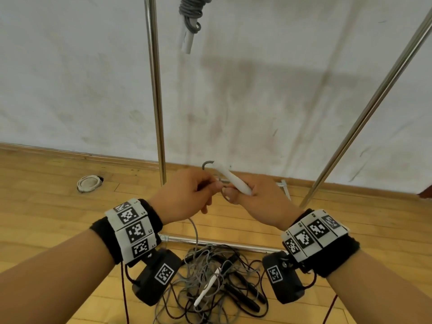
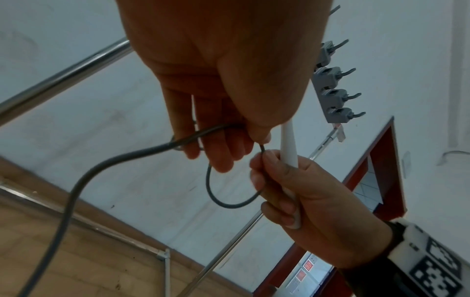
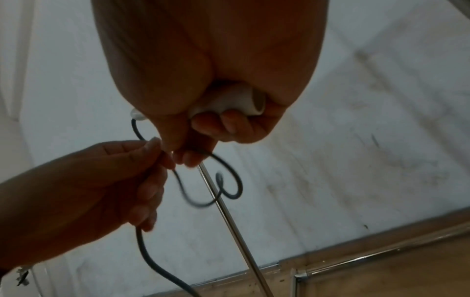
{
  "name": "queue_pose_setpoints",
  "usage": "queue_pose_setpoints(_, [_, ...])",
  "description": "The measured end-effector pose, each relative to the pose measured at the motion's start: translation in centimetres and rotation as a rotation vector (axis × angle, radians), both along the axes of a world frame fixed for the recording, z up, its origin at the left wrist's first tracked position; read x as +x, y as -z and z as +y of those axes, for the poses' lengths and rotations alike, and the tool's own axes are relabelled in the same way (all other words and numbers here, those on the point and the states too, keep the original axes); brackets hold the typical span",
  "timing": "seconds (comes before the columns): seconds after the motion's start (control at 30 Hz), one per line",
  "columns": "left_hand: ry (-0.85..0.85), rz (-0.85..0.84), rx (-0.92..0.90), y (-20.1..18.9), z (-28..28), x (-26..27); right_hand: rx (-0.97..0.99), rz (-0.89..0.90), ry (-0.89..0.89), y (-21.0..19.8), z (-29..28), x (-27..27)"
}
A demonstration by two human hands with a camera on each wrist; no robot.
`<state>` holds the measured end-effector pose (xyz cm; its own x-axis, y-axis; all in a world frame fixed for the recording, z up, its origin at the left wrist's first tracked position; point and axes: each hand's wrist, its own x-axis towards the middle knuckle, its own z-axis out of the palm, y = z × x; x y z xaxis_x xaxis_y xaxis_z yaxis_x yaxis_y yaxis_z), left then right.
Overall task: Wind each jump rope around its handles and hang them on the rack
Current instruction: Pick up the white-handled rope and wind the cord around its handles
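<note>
My right hand grips a white jump-rope handle that points up and to the left, in front of the wall's base. Its grey rope curls out of the handle's tip. My left hand, close beside the right, pinches that rope, which hangs down to a tangled pile of ropes on the floor. In the left wrist view the rope makes a small loop between the left fingers and the handle. The right wrist view has the handle's open end in my fist.
A wound grey rope with white handles hangs at the top of the steel rack, between its uprights. The pile holds black handles and another white handle. Grey hooks sit on the rack bar.
</note>
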<state>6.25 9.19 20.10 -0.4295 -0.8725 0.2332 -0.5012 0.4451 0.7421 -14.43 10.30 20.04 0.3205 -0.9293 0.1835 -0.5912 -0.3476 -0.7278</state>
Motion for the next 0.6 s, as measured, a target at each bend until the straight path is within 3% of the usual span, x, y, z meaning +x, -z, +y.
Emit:
queue_pose_setpoints(0.23, [0.161,-0.36,0.189,2.5,-1.3,2.6,-0.108,-0.256,0.278,-2.0,-1.1,-2.0])
queue_pose_setpoints(0.47, [0.085,-0.447,0.228,2.8,-2.5,5.2,-0.103,-0.267,0.37,-2.4,-1.5,-5.4])
queue_pose_setpoints(0.6, [0.008,-0.332,0.177,2.5,-2.4,5.6,-0.014,-0.118,0.393,-1.3,-1.7,-6.3])
